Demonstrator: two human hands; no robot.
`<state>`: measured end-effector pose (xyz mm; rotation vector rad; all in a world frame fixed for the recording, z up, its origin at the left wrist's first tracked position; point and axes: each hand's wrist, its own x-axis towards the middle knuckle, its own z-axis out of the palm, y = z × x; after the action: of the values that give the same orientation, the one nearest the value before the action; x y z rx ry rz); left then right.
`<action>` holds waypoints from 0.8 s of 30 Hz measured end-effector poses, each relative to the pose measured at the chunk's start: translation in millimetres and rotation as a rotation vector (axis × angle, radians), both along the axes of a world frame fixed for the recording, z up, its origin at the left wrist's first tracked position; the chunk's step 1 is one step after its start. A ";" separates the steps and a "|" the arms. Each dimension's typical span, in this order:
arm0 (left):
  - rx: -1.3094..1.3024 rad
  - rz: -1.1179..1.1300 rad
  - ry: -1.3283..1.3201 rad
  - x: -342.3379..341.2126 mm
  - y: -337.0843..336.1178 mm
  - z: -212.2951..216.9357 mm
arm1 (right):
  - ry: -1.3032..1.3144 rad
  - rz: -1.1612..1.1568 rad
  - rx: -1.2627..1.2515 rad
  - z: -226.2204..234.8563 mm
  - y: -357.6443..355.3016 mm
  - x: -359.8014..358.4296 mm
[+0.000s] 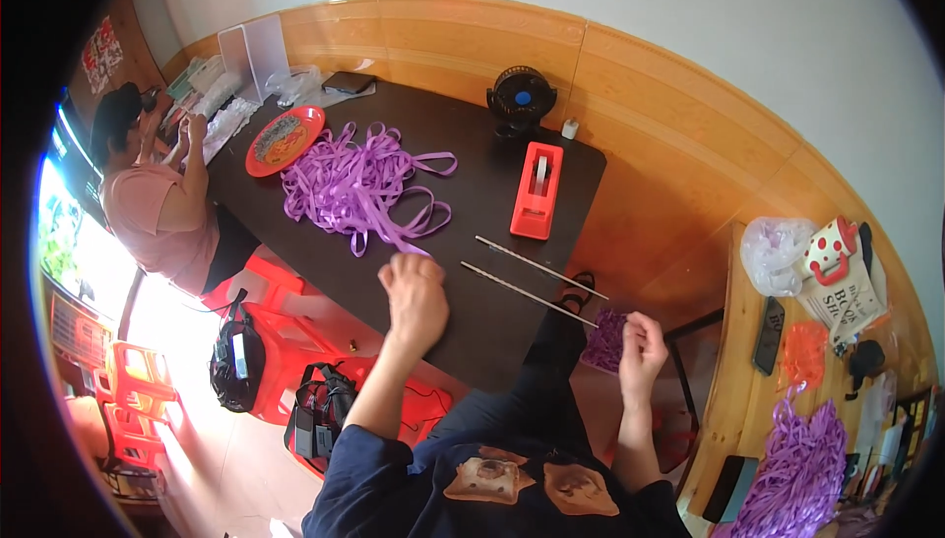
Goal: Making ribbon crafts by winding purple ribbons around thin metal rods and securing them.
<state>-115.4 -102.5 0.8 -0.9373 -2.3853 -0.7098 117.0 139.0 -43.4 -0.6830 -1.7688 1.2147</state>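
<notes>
A loose heap of purple ribbon (345, 184) lies on the dark table (472, 331). One strand runs from the heap to the fingertips of my left hand (413, 302), which is closed at the table's near edge. My right hand (641, 349) is raised beyond the table's right end, its fingers pinched together; whatever they hold is too small to make out. Between my hands, two thin rods (536, 267) lie side by side, their right ends sticking out past the table edge. Beyond them stands a red tape dispenser (536, 205) with a roll in it.
A red plate (285, 141) with small pieces sits beside the heap. A black fan (522, 98) stands at the back. At left, a co-worker (162, 193) handles something small. Red stools (281, 341) carry black bags. The wooden bench (714, 420) at right holds more purple ribbon (795, 469).
</notes>
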 end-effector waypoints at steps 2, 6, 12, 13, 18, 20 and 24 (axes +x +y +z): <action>0.054 -0.131 0.041 34.5 15.5 7.3 | -0.007 0.102 0.237 27.6 -28.4 -6.7; 0.082 -0.608 -0.215 96.0 24.2 25.3 | 0.091 0.653 0.171 64.8 -67.8 -21.7; 0.213 -0.787 -0.369 110.4 20.0 52.5 | -0.016 1.034 -0.083 51.8 -65.4 -28.4; 0.182 -0.806 -0.513 102.9 14.9 60.1 | -0.034 1.063 -0.063 48.4 -63.2 -26.3; 0.116 -0.425 -0.209 39.6 6.5 45.9 | -0.127 0.923 0.019 48.3 -63.6 -13.5; -0.041 -0.366 -0.153 28.7 1.2 43.3 | 0.033 0.786 -0.069 51.8 -62.6 -7.7; 0.082 -0.397 -0.186 -3.7 -20.8 20.6 | 0.263 0.552 -0.256 53.9 -46.2 11.1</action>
<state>-119.2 -123.3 21.4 -1.3813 -2.3249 -1.0748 128.1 92.7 10.5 -0.1509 -1.6406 1.8326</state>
